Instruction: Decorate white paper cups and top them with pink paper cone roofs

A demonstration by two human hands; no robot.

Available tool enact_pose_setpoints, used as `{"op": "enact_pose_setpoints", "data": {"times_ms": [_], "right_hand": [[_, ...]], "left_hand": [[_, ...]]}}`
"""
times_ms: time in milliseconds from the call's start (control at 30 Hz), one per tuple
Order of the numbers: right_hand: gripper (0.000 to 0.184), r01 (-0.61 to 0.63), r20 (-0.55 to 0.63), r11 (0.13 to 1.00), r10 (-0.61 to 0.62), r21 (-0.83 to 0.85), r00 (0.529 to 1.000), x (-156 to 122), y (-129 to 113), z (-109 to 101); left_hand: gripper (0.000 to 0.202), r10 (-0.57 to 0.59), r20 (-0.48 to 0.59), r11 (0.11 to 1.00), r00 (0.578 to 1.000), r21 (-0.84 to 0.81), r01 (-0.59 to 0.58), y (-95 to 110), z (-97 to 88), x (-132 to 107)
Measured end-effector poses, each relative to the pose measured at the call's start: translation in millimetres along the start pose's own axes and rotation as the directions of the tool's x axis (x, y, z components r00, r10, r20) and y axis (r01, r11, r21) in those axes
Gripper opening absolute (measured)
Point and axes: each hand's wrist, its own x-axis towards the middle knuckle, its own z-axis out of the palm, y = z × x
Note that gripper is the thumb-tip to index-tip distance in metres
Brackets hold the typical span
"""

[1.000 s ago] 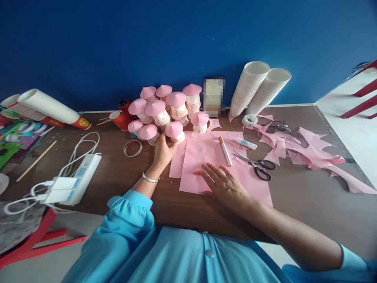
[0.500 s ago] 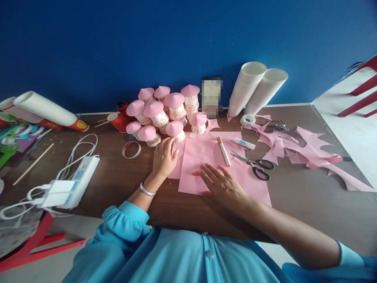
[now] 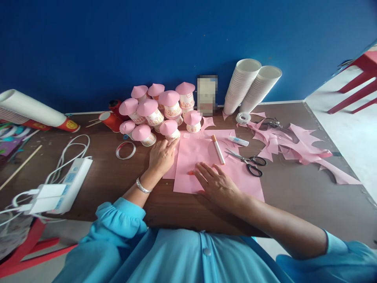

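While the right hand (image 3: 217,184) lies flat with fingers spread on the pink paper sheet (image 3: 203,151), the left hand (image 3: 160,157) rests open on the sheet's left edge, fingertips right by a pink-capped paper cup (image 3: 170,130). Scissors (image 3: 247,162) lie just beside the sheet on the brown table (image 3: 118,177) — a blue wall (image 3: 176,39) stands behind.

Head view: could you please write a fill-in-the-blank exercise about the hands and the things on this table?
1. The right hand lies flat on the ____ paper.
2. The scissors lie to the ____ of that hand.
3. A silver bracelet is on the ____ wrist.
4. Two stacks of white cups lean against the ____ wall.
Missing words: pink, right, left, blue.
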Motion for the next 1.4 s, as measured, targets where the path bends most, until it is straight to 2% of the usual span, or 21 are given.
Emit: {"op": "enact_pose_setpoints", "data": {"times_ms": [300, 433, 567, 700, 900, 1100, 1167, 1233, 1333, 1400], "right_hand": [[0.064, -0.028, 0.041, 0.999, 0.027, 0.028, 0.999, 0.7, -0.4, -3.1], [0.062, -0.007, 0.043, 0.995, 0.002, 0.097, 0.999, -0.6, 9.7, -14.7], [0.046, -0.052, 0.053, 0.993, 0.047, 0.108, 0.997, -4.6, 23.3, -24.2], [0.018, -0.036, 0.058, 0.999, 0.034, 0.038, 0.998, -7.6, 30.7, -26.8], [0.026, 0.003, 0.030, 0.995, 0.000, -0.101, 1.000, -5.7, 34.8, -29.9], [0.027, -0.128, 0.047, 0.975, 0.139, -0.183, 0.989, -6.5, 48.3, -38.5], [0.023, -0.206, 0.064, 0.966, 0.217, -0.155, 0.974, -6.1, 56.6, -42.4], [0.021, -0.320, 0.102, 0.939, 0.333, -0.131, 0.937, -3.3, 65.3, -45.1], [0.022, -0.512, 0.175, 0.851, 0.525, -0.115, 0.833, 5.4, 74.7, -44.6], [0.026, -0.576, 0.228, 0.808, 0.588, -0.125, 0.776, 12.7, 76.6, -41.9]], "left_hand": [[0.046, -0.032, -0.006, 0.999, 0.999, -0.004, 0.032, -8.2, -1.1, 2.8], [0.039, 0.011, -0.070, 0.996, 0.997, -0.090, -0.017, -2.3, -6.6, -6.7], [0.027, 0.077, -0.103, 0.979, 0.992, -0.179, -0.095, 10.6, -11.0, -24.0], [0.028, 0.143, -0.070, 0.967, 0.987, -0.203, -0.155, 22.7, -11.6, -38.7], [0.035, 0.128, -0.002, 0.949, 0.992, -0.291, -0.123, 27.4, -14.4, -48.0], [0.033, 0.107, 0.104, 0.937, 0.989, -0.343, -0.066, 25.3, -22.2, -51.4], [0.030, 0.111, 0.104, 0.937, 0.988, -0.342, -0.069, 23.8, -23.0, -50.6], [0.029, 0.099, 0.104, 0.942, 0.990, -0.329, -0.060, 23.3, -22.9, -48.9], [0.031, 0.056, 0.114, 0.963, 0.992, -0.269, -0.023, 26.0, -22.9, -46.8], [0.034, 0.037, 0.130, 0.973, 0.991, -0.229, -0.006, 29.7, -23.1, -47.4]]}}
